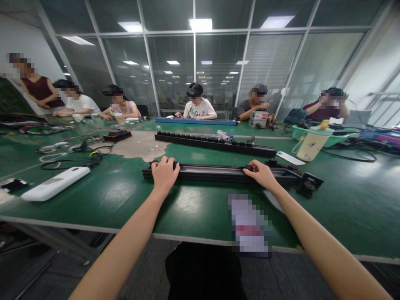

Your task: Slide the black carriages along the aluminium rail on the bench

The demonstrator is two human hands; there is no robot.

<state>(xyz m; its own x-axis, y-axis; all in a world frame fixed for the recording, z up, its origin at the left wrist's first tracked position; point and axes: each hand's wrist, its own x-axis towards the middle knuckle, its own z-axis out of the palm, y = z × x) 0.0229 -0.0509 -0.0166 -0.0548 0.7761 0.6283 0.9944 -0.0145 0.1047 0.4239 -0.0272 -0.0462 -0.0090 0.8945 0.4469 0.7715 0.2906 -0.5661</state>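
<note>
A long black strip-shaped housing [215, 173] lies across the green table [125, 200] in front of me. My left hand [164, 173] rests on its left end with the fingers curled over the top edge. My right hand [261, 174] grips the strip towards its right end, fingers closed on a small dark part there. A loose black end piece [309, 183] lies just past the strip's right end. A second long black strip [215, 143] with a row of sockets lies further back.
A white oblong case [56, 183] and tangled cables [75, 160] lie at the left. A cream jug [312, 143] and a green basket [300, 132] stand at the right. A blurred card [250, 225] lies near the front edge. Several people sit along the far side.
</note>
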